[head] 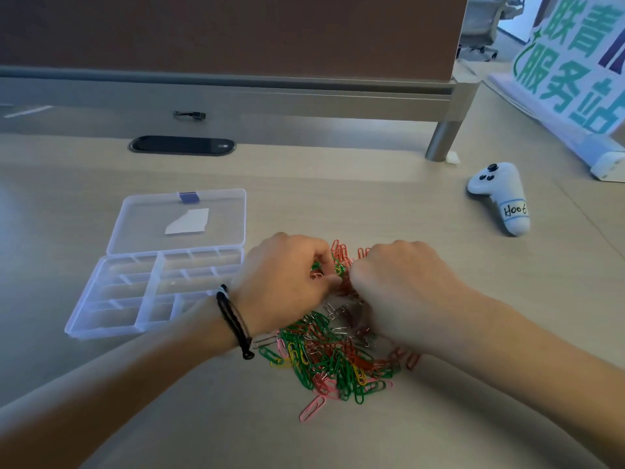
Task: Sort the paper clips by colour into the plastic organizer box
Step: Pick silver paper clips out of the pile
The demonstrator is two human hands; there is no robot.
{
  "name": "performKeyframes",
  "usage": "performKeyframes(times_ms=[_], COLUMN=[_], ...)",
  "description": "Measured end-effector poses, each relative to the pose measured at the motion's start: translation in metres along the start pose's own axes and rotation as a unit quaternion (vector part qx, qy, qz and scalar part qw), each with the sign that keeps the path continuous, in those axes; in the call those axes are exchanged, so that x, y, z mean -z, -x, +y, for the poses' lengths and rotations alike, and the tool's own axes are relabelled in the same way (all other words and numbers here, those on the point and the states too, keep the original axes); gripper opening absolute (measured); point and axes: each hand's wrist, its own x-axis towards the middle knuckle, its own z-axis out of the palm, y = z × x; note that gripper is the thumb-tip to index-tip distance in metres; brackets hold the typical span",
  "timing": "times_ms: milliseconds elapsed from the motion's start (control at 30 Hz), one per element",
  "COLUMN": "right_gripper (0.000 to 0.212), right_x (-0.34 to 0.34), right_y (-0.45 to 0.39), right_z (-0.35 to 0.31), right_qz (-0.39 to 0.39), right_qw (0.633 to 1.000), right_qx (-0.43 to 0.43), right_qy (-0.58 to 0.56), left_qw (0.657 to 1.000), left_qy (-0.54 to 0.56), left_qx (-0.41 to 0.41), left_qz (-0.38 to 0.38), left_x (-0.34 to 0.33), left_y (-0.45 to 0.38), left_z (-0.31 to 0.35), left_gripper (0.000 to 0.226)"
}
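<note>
pale wood-grain desk (439,434) carried a loose heap of paper clips (333,358) in green, red, pink, yellow and silver, lying near the front edge and just right of the plastic organizer box (111,319). both forearms reached in from the near edge and met over the far side of the heap. left hand (284,282) was knuckles up, its fingers curled down into the clips, seemingly pinching a few green and red ones, though the fingertips were mostly hidden. right hand (402,286) sat just beside it, almost touching, also curled knuckles up over red clips; what it gripped could not be told. a black cord bracelet (233,321) circled the left wrist. the box lay open, its clear lid (179,221) folded back flat toward the partition (236,32), a white scrap showing through the lid; its compartments looked bare of clips. open desk stretched left of the box, in front of the heap, and to the right as far as a white controller (500,194), well apart from the hands, with a taped label that read roughly "h006". a white sign (568,62) with large green chinese characters leaned at the far right corner.
</note>
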Motion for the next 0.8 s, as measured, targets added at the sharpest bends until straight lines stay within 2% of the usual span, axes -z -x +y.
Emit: performKeyframes(times_ms=[100,167,267,367,400,467,567,633,800], right_gripper=[0.016,0.004,0.022,0.046,0.050,0.047,0.049,0.044,0.013], right_x=[0.000,-0.001,-0.004,-0.007,-0.009,-0.013,-0.019,-0.022,-0.024], right_y=[0.000,-0.003,-0.005,-0.003,-0.001,0.002,0.009,0.013,0.012], right_z=[-0.001,-0.002,0.001,0.016,0.021,0.029,0.034,0.035,0.038], right_qz=[0.011,0.021,0.047,0.054,0.048,0.042,0.025,0.014,-0.014], right_qw=[1.000,1.000,0.999,0.996,0.993,0.983,0.966,0.954,0.924], right_qx=[0.003,0.008,0.001,-0.041,-0.056,-0.079,-0.090,-0.090,-0.081], right_qy=[0.010,0.014,-0.006,-0.065,-0.096,-0.161,-0.242,-0.287,-0.373], left_qw=[0.994,0.987,0.960,0.932,0.928,0.937,0.975,0.986,0.986], left_qy=[-0.104,-0.160,-0.277,-0.358,-0.368,-0.345,-0.214,-0.157,-0.160], left_qx=[-0.023,-0.025,-0.037,-0.049,-0.049,-0.047,-0.030,-0.029,-0.024], left_qz=[0.020,0.012,-0.004,-0.031,-0.037,-0.041,-0.042,-0.046,-0.042], left_x=[-0.001,0.002,0.007,0.010,0.011,0.013,0.018,0.019,0.013], left_y=[0.003,0.001,-0.003,-0.004,-0.004,-0.005,-0.004,-0.005,-0.014], left_z=[0.007,0.011,0.016,0.020,0.021,0.018,0.012,0.010,0.007], left_gripper=[0.019,0.023,0.021,0.002,0.007,0.010,0.017,0.017,0.018])
